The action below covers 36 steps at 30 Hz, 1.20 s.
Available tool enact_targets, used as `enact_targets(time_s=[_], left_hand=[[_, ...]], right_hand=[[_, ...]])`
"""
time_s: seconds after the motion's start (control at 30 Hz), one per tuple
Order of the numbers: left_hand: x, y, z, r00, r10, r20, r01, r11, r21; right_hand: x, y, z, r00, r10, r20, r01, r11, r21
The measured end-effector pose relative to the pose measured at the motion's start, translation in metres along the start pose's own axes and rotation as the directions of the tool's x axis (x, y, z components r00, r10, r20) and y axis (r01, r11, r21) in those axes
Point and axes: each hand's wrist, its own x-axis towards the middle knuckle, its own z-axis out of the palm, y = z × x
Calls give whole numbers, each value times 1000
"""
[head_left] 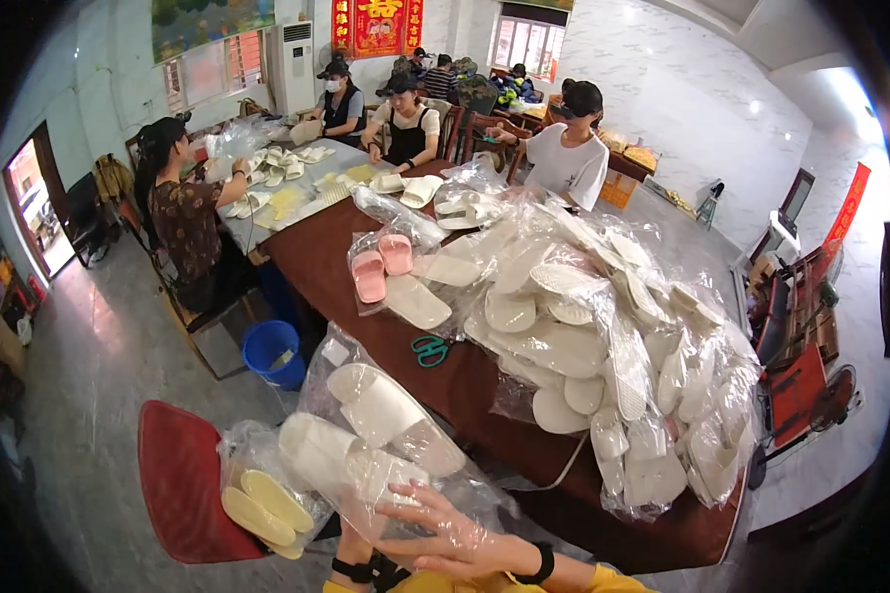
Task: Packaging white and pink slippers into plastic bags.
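A clear plastic bag of white slippers (381,410) is held up in front of me, tilted, its slippers showing through the film. My left hand (359,521) grips the lower side of this bag, its fingers mostly hidden by the film and slippers. Across the bag's lower right lies my right hand (443,531), fingers stretched out and apart, touching the film. Just left of the hands, a bag of pale yellow slippers (267,506) rests by the red chair (183,484).
A big heap of bagged white slippers (583,336) covers much of the brown table (336,262). Pink slippers (371,275) and green-handled scissors (429,350) lie on it. A blue bucket (273,354) stands on the floor. Several people sit around the far end, including a person in white (567,163).
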Motion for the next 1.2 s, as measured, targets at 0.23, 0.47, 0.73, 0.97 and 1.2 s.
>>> enact_targets(time_s=[0.23, 0.47, 0.73, 0.97, 1.2], left_hand=[[54, 57, 20, 996, 76, -37, -61, 947, 314], [130, 150, 69, 986, 120, -115, -38, 838, 544], [253, 253, 58, 1000, 18, -6, -7, 616, 788], [371, 297, -10, 838, -376, 397, 137, 847, 514], [507, 401, -46, 791, -473, 388, 75, 704, 706]], right_hand=[[53, 44, -71, 986, -107, 128, 112, 993, -29], [35, 94, -140, 969, 24, 244, -69, 982, 176], [46, 153, -239, 718, 442, -537, -440, 887, 143], [141, 266, -263, 433, 465, -772, -676, 734, 63], [228, 329, -236, 234, 915, -329, -613, 402, 680]])
